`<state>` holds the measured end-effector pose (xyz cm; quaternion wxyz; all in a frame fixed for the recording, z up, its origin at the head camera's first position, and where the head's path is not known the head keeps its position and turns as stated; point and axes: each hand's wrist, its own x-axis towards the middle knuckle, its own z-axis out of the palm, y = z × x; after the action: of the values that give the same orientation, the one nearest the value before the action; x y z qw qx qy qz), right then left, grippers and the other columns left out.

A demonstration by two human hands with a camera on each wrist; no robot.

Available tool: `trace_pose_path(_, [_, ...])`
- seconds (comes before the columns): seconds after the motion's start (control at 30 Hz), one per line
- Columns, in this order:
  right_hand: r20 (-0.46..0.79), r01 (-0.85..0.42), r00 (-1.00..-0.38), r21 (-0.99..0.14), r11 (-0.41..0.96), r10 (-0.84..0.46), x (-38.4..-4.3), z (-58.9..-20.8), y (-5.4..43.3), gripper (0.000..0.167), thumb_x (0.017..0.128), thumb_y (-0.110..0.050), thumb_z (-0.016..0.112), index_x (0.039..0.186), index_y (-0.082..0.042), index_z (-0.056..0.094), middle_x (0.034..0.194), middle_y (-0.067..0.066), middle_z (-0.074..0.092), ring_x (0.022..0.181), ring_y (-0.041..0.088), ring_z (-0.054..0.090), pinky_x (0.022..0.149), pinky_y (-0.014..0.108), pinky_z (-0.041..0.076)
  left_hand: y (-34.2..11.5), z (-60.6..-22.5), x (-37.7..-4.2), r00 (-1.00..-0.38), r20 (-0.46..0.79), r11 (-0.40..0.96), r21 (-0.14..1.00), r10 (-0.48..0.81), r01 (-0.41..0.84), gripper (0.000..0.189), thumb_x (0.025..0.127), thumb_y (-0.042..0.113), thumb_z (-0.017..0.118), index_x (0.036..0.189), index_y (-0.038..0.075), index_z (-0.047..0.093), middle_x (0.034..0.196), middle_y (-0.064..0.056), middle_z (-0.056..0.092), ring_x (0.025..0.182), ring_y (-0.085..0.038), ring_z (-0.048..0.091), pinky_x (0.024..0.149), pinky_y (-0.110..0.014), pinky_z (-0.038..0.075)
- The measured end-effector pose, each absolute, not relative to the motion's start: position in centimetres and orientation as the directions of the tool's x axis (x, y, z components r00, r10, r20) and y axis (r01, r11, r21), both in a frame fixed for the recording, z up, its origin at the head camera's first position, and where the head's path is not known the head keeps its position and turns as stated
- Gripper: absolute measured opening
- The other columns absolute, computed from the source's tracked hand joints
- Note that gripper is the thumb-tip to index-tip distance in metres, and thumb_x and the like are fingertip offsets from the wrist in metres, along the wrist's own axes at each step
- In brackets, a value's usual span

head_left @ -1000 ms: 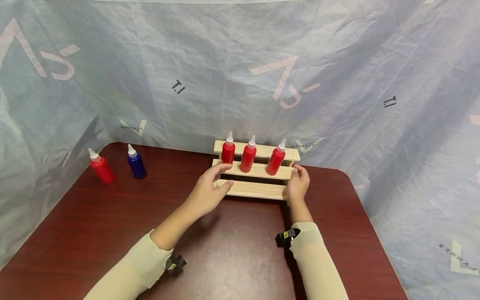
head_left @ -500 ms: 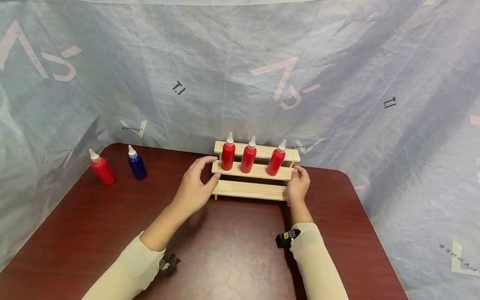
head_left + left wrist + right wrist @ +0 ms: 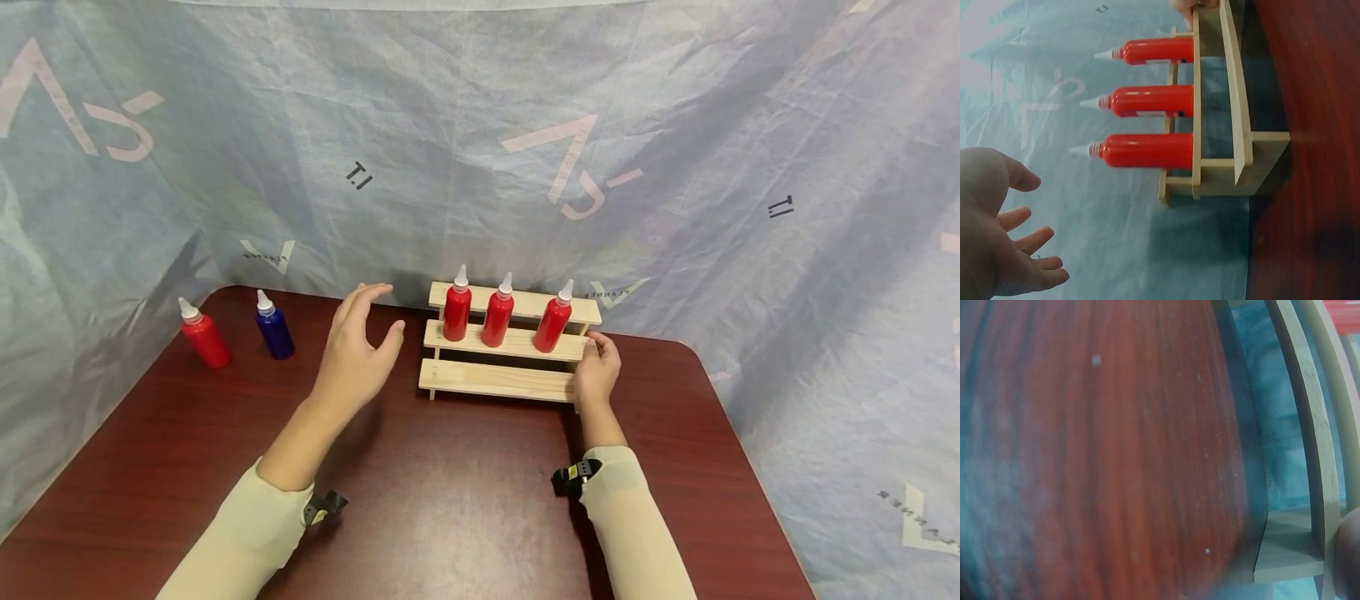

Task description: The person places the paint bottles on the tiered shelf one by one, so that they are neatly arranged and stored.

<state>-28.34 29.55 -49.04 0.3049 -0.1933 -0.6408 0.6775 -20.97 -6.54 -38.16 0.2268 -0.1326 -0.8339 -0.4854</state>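
A three-step wooden display rack (image 3: 498,381) stands at the back of the table. On its middle step are three red squeeze bottles with white pointed caps: a left one (image 3: 457,315), a middle one (image 3: 497,321) and a right one (image 3: 552,325). My right hand (image 3: 597,371) grips the rack's right end at the middle step; only a bit of that hand (image 3: 1349,553) shows in the right wrist view. To the left of the rack, my left hand (image 3: 351,354) is in the air, thumb and fingers spread, holding nothing. The left wrist view shows its fingers (image 3: 1035,240) apart from the bottles.
At the table's back left stand another red squeeze bottle (image 3: 206,340) and a blue one (image 3: 275,332), both with white caps. Behind the dark red wooden table (image 3: 465,500) hangs a grey printed cloth (image 3: 450,125), which also runs along both sides.
My left hand has moved left, away from the left red bottle and the rack, uncovering the rack's left end. The right hand keeps its grip in the same place.
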Motion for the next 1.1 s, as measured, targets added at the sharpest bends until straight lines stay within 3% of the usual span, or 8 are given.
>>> trace_pose_path(0.17, [0.129,-0.175,-0.734,-0.985,-0.002,0.667,-28.3,-49.0,29.5,0.023,0.108,-0.002,0.049,0.122,0.009,0.064,0.103,0.001,0.058,0.095,0.009,0.053,0.084,0.02,0.044,-7.3,-38.3,-21.3,-0.858,0.513,0.548,0.724,-0.02,0.419,0.055,0.098,0.015,0.071,0.149,0.006,0.054,0.156,-0.016,0.051,0.16,-0.041,0.028,0.131,-0.06,0.025])
trace_pose_path(0.3, [0.127,-0.18,-0.728,-0.984,-0.009,0.674,-28.3,-49.0,29.6,0.023,0.108,-0.004,0.05,0.122,0.009,0.065,0.102,0.001,0.059,0.093,0.008,0.053,0.083,0.019,0.044,-8.0,-38.4,-21.6,-0.865,0.501,0.606,0.696,-0.027,0.384,0.061,0.098,0.017,0.071,0.153,0.005,0.049,0.161,-0.022,0.041,0.161,-0.047,0.019,0.13,-0.067,0.021])
trace_pose_path(0.53, [0.13,-0.165,-0.733,-0.986,0.011,0.668,-28.3,-49.1,29.6,0.024,0.109,-0.004,0.049,0.123,0.008,0.064,0.104,0.001,0.059,0.093,0.009,0.052,0.082,0.019,0.044,-9.4,-38.4,-22.0,-0.891,0.447,0.636,0.709,-0.074,0.304,0.069,0.099,0.022,0.07,0.16,0.009,0.039,0.171,-0.021,0.023,0.165,-0.045,0.004,0.127,-0.074,0.019])
trace_pose_path(0.73, [0.143,-0.164,-0.733,-0.986,0.031,0.665,-28.4,-49.0,29.6,0.024,0.109,-0.004,0.049,0.123,0.008,0.064,0.106,0.003,0.06,0.095,0.009,0.054,0.084,0.02,0.044,-10.8,-38.6,-22.5,-0.9,0.42,0.622,0.737,-0.116,0.264,0.075,0.099,0.022,0.069,0.164,0.011,0.033,0.172,-0.022,0.017,0.165,-0.046,0.001,0.125,-0.075,0.021])
trace_pose_path(1.1, [0.137,-0.151,-0.737,-0.988,0.037,0.662,-28.1,-49.0,29.6,0.025,0.109,-0.006,0.05,0.124,0.007,0.065,0.104,0.002,0.059,0.091,0.008,0.052,0.081,0.02,0.043,-13.0,-40.5,-23.8,-0.915,0.37,0.638,0.747,-0.161,0.19,0.084,0.099,0.024,0.069,0.167,0.013,0.023,0.174,-0.023,0.007,0.163,-0.05,-0.006,0.126,-0.078,0.01])
